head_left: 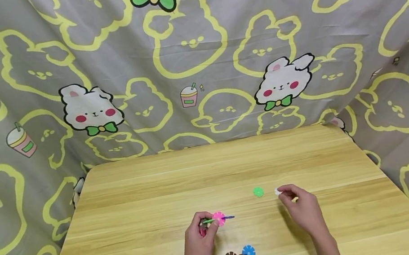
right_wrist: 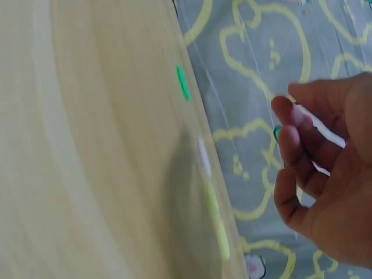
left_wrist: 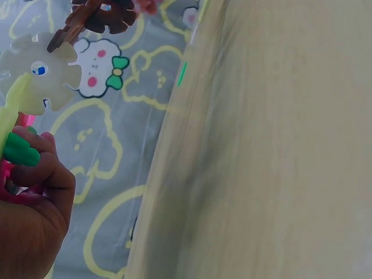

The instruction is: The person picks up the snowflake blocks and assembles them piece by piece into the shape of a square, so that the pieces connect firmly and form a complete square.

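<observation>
Pink disc (head_left: 219, 217) juts from the left grip (head_left: 200, 240).

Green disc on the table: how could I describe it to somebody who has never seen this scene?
On the wooden table, find the person's right hand. In the head view, the green disc lies flat to the left of that hand, with the white disc between them. Its bright green sets it apart from that white neighbour and the yellow disc.
</observation>
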`<state>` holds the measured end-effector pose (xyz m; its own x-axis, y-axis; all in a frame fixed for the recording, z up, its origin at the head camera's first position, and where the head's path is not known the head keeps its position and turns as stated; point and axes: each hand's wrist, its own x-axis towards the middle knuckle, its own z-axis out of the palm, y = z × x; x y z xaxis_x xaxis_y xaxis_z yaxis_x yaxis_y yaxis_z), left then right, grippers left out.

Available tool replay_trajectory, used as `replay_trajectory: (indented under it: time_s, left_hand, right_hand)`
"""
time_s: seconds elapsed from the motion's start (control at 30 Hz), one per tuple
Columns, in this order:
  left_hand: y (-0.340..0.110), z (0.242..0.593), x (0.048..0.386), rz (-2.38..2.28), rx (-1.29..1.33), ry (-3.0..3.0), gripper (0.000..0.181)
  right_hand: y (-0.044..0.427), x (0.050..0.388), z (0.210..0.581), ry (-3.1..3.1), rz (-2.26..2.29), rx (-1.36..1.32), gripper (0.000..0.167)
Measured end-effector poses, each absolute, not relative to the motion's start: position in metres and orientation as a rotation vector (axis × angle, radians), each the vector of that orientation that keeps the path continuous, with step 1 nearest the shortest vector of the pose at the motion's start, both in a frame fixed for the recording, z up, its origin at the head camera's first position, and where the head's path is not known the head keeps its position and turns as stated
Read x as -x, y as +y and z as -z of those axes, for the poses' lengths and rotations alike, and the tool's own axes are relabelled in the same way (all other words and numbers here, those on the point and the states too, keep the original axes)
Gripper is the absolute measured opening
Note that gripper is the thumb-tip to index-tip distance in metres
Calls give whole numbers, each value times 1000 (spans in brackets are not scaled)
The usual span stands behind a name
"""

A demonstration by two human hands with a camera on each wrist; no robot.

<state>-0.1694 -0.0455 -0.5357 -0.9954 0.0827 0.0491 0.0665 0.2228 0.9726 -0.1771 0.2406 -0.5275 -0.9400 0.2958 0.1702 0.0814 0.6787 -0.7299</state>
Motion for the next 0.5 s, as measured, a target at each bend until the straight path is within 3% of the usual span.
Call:
replay_trajectory:
  time_s: [0.17, 0.5]
  left_hand:
    - [-46, 535, 169, -1946, -158, 2443, 13]
    - [-46, 534, 169, -1948, -166, 2446, 12]
  right_hand:
    - [255, 177, 532, -2647, -1076, 483, 16]
    - [267, 174, 536, -2754, -1056, 552, 27]
